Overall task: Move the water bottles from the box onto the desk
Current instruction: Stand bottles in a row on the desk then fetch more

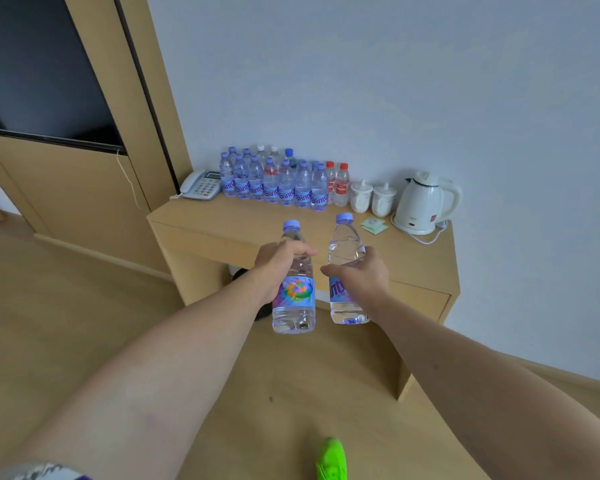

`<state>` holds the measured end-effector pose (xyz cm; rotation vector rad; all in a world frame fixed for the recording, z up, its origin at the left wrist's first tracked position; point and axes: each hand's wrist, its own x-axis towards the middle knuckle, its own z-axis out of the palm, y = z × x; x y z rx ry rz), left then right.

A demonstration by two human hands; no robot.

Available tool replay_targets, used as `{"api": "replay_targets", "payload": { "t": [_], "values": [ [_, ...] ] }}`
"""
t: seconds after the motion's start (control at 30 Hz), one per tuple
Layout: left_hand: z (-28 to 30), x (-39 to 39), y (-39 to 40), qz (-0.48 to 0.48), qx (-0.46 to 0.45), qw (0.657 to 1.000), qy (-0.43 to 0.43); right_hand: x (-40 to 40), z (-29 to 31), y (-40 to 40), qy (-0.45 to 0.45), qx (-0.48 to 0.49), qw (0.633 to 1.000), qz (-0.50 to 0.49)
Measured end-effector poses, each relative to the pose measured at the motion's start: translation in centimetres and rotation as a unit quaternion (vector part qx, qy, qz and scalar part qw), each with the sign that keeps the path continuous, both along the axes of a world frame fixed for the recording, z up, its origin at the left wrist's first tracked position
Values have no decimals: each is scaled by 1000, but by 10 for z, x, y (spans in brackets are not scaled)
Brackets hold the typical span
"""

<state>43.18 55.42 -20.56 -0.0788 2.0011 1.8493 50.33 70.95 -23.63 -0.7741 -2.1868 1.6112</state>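
My left hand (278, 268) grips a clear water bottle (294, 306) with a purple cap and colourful label, held upright in the air. My right hand (359, 273) grips a second purple-capped bottle (346, 244), also upright. Both bottles hang in front of the light wooden desk (250, 220), below its top edge. At the back of the desk stand several water bottles (278, 183) in a cluster against the wall, most with purple caps, two with red caps (338, 185). The box is not in view.
On the desk sit a white telephone (201, 185) at the left, two lidded white cups (371, 199), a white kettle (425, 202) with its cord, and green packets (374, 225). A dark screen (39, 71) hangs at upper left. A green shoe (331, 459) stands on the wooden floor.
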Motion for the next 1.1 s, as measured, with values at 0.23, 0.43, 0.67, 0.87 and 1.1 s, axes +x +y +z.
{"api": "replay_targets", "payload": {
  "t": [0.23, 0.43, 0.67, 0.87, 1.1],
  "values": [
    [-13, -129, 33, 10, -23, 1000, -8, -139, -22, 31, 17, -13, 1000, 20],
    [-8, -241, 64, -1, -15, 1000, -7, -252, -20, 69, 3, -44, 999, 30],
    [-24, -342, 80, -28, -15, 999, -34, -337, -26, 85, 12, -83, 996, -3],
    [-38, -424, 97, -105, -4, 994, -37, -390, -39, 80, 18, -83, 994, -65],
    [-50, -493, 125, -198, -1, 980, -27, -427, -49, 82, -35, -22, 983, -178]
  ]
}}
